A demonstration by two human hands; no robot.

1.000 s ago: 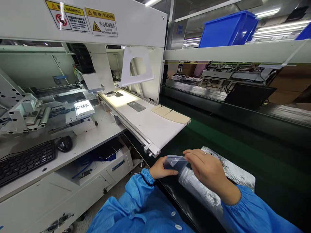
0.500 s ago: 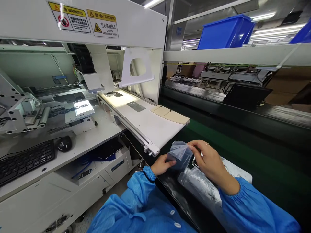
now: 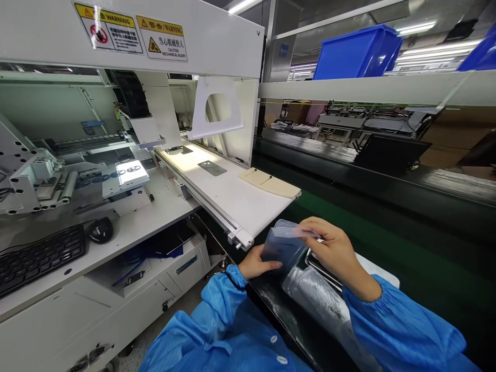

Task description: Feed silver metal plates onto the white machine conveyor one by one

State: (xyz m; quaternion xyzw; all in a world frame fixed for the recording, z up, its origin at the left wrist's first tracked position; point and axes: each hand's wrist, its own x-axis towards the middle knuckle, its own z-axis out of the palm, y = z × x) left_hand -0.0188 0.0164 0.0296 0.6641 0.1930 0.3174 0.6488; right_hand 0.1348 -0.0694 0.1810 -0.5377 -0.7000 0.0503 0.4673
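Film [image 3: 282, 249] is being gripped near the conveyor's end [image 3: 253, 222] by the left hand [image 3: 253, 263], thumb against fingers, its top edge being pinched by the right hand [image 3: 331, 247]; the earlier bulge is being flattened, so better control is seemingly being gained

glossy see-through plastic film [image 3: 283, 247], smooth conveyor belt [image 3: 232, 206]

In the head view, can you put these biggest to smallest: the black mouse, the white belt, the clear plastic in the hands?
1. White belt
2. Clear plastic
3. Black mouse
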